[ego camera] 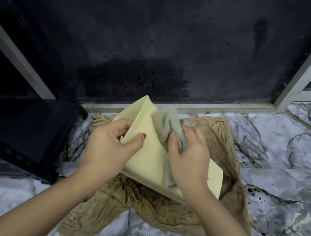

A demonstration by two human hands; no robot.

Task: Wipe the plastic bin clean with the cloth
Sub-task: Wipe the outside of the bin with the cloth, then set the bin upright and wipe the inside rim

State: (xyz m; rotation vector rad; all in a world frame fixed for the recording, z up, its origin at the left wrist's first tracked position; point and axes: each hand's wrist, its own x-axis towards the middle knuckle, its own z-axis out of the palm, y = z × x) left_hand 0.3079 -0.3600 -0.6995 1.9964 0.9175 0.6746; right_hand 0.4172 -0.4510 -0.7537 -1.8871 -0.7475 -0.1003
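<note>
A pale yellow plastic bin [147, 155] is held tilted above the floor, one corner pointing up toward the wall. My left hand [108, 145] grips its left edge, thumb on the outer face and fingers curled over the rim. My right hand [189, 157] is closed on a bunched grey cloth [167, 122], which presses against the bin's upper right side. Part of the cloth hangs down under my right palm.
A stained tan fabric [161, 204] lies spread on the marble floor [281, 149] under the bin. A black box-like object [20, 131] stands at the left. A dark wall panel [158, 42] with pale frames rises just behind.
</note>
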